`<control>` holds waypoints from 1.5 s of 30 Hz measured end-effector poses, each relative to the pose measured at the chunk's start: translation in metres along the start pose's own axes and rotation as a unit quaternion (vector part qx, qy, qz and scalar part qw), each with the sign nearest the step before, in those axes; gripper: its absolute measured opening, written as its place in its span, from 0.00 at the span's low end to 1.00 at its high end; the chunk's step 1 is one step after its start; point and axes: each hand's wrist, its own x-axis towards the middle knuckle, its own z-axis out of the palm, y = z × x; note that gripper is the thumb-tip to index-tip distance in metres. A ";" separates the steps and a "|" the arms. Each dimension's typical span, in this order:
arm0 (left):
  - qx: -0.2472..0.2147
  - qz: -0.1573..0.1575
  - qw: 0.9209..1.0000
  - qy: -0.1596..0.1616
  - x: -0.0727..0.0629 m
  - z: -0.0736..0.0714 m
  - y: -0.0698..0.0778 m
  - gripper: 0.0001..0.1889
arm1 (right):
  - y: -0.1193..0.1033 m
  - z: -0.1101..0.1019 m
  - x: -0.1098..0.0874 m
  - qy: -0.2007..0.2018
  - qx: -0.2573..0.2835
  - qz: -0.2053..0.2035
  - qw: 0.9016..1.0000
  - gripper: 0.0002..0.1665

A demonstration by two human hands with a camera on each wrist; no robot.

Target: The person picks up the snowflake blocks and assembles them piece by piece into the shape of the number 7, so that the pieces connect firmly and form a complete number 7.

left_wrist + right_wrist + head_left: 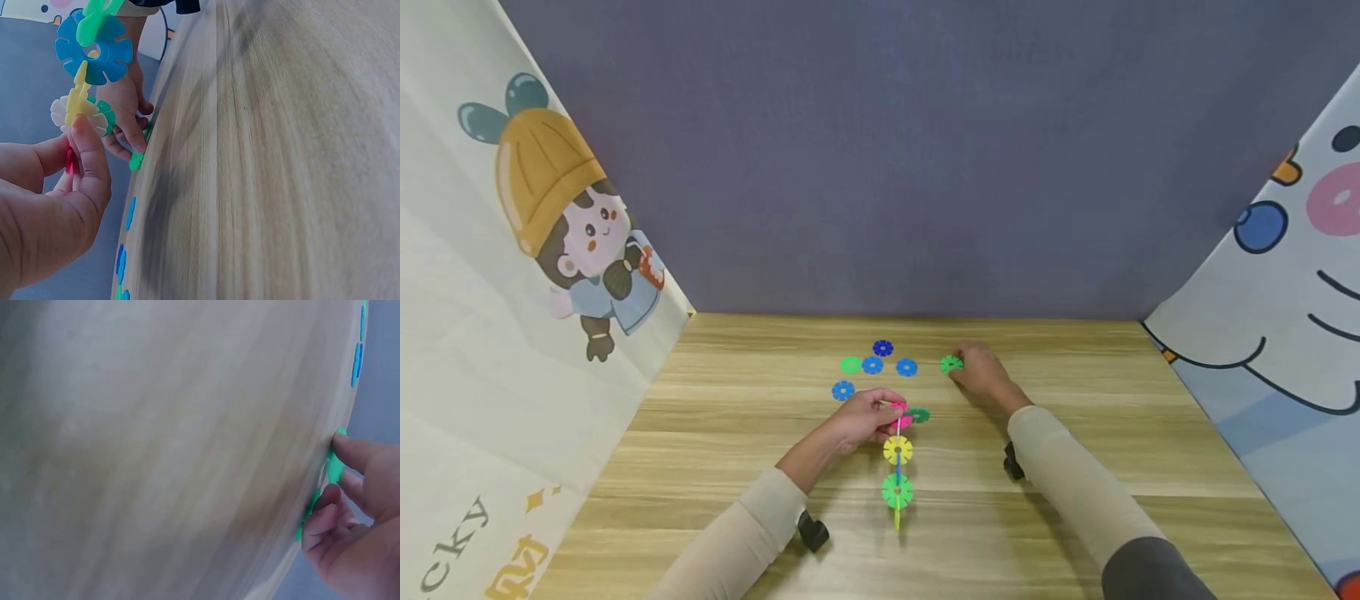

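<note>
My left hand (867, 417) pinches a pink notched plastic disc (904, 419) at one end of a chain of interlocking discs, raised above the table. Joined in that chain are a dark green disc (919, 415), a white disc (59, 111), a yellow disc (897, 451), a blue disc (65, 49) and a light green disc (897, 491), with a yellow-green one (897, 518) at the near end. Farther right, my right hand (983, 371) grips a green disc (951, 363) at the tabletop between thumb and finger. Another green disc (309, 515) shows under its curled fingers.
Loose discs lie on the wooden table (715, 433) beyond my left hand: a dark blue disc (883, 347), a light green disc (851, 365) and several lighter blue discs (907, 367). A grey wall (880, 167) stands behind, with printed cloth (467, 333) at the sides.
</note>
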 end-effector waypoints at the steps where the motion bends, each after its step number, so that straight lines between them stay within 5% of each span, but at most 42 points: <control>1: 0.002 0.000 1.000 0.001 0.000 0.000 0.000 0.19 | 0.000 0.000 -0.001 0.002 0.003 0.006 1.000 0.27; 12: -0.003 -0.001 1.000 0.005 0.001 0.001 0.000 0.19 | 0.001 -0.003 -0.011 0.019 0.030 0.001 0.999 0.19; 22: 0.000 -0.001 1.000 0.011 0.004 0.001 -0.001 0.19 | 0.010 0.002 -0.024 0.000 0.125 -0.012 0.992 0.21; 25: 0.002 0.000 1.000 0.016 0.005 0.001 -0.001 0.19 | 0.009 0.003 -0.032 -0.026 0.191 0.009 0.981 0.20; 32: -0.001 0.006 1.000 0.020 0.006 -0.003 0.000 0.20 | -0.006 0.005 -0.052 -0.079 0.337 0.059 0.936 0.19; 39: -0.004 0.013 1.000 0.023 0.009 -0.004 0.000 0.20 | -0.019 0.008 -0.061 -0.085 0.378 0.058 0.920 0.17; 45: -0.005 0.017 0.999 0.028 0.008 -0.004 0.000 0.20 | -0.024 0.011 -0.066 -0.092 0.387 0.049 0.916 0.21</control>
